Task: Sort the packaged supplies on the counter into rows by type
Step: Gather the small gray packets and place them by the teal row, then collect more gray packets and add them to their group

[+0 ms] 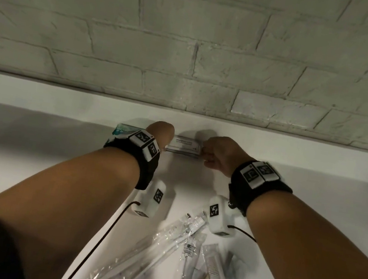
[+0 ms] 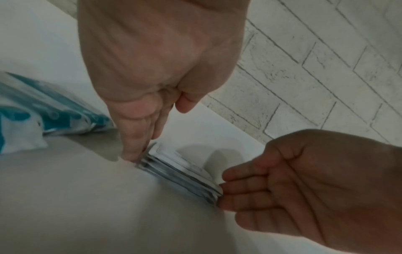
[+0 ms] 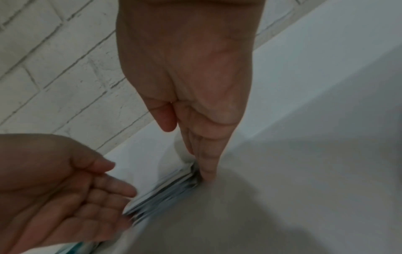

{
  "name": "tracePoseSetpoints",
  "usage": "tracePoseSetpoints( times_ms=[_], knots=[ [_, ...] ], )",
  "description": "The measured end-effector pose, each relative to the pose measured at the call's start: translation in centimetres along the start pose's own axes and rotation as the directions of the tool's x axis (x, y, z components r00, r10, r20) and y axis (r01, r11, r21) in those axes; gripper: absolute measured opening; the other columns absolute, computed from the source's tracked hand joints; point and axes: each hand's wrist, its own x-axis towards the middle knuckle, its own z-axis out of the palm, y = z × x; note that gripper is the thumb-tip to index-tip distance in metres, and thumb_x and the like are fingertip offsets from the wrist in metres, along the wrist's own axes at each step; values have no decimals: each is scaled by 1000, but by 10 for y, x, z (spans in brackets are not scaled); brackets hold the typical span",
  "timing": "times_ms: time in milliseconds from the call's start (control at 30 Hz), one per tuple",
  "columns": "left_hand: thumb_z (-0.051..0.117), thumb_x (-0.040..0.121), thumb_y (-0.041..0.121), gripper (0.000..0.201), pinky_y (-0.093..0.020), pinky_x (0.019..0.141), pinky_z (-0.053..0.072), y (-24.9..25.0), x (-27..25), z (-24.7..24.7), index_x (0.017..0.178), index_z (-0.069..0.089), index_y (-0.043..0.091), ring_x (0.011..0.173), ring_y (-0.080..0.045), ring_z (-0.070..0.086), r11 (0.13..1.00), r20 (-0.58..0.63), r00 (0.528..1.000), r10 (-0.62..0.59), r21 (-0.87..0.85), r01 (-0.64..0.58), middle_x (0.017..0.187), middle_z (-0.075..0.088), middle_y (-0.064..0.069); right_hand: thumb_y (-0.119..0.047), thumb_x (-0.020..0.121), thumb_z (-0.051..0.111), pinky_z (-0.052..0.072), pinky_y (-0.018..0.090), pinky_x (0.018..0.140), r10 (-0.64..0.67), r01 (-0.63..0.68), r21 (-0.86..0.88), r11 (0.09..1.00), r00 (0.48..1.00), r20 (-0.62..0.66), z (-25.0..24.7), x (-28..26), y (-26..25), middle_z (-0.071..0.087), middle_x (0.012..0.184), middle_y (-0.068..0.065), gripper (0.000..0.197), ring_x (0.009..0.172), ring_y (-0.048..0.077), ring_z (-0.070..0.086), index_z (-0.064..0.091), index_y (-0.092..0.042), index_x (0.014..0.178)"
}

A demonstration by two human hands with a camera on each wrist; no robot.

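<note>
- Nearest the person, well on the near side of the stack of sachets, a heap of clear-wrapped supplies (image 1: 173, 252) lies on the white counter (image 1: 31, 164); the wrappers hold long thin white items, one of which looks like a comb, though most are too blurred to name.
- Farther in, the stack of sachets (image 1: 184, 147) lies flat on the counter, close to the foot of the brick wall (image 1: 192, 45). Its top sachet is white with dark print, too small to read with certainty.
- The left hand (image 1: 161, 132) sits at the stack's left end, fingers straight and close together, their tips touching the stack's edge and the counter, as the left wrist view shows at the fingertips (image 2: 132, 151).
- The right hand (image 1: 217, 155) sits at the stack's right end, fingers likewise straight and pressed against that edge, holding nothing.
- Just left of the stack, beyond the left wrist, lies a teal-and-white packet (image 1: 123, 129).
</note>
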Motion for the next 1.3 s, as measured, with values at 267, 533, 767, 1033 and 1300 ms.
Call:
tracePoseSetpoints(
  times_ms=[267,533,767,1033,1300],
  knots=[
    [32,103,6,42,-27,107,16,1,14,11,142,28,-8,141,-31,27,996,-23,997,67,-53,-68,153,29,-20,-20,96,41,46,40,94,45,-45,21,999,999,2,15,3,-3,51,136,25,40,126,39,49,54,4,125],
    [31,103,6,44,-31,110,16,4,4,10,144,23,-9,142,-33,25,994,38,994,101,-53,-99,153,25,-23,-22,97,46,43,36,82,6,-7,-140,990,1000,-8,9,-12,-4,58,95,10,16,95,25,50,59,-13,91],
    [40,99,21,34,-33,87,42,18,-68,-1,117,58,-2,115,-35,53,936,-151,978,140,-303,-181,125,58,-20,-30,99,48,36,32,104,-113,157,-765,624,987,110,-19,-108,-3,51,140,8,41,130,25,47,53,-13,135],
    [52,93,32,21,-24,76,43,24,-177,54,103,68,22,91,-13,58,877,52,885,463,-173,-448,103,66,4,-22,92,54,43,26,91,-65,241,-905,351,970,233,-44,-196,84,61,126,-9,33,114,14,57,62,-27,124],
    [43,90,20,23,-34,81,50,35,-238,109,99,64,17,96,-22,58,867,124,874,470,119,-484,104,63,-1,-45,82,65,40,35,87,-218,213,-974,73,957,192,-49,-229,143,54,115,-1,43,106,23,51,55,-26,120]
  ],
)
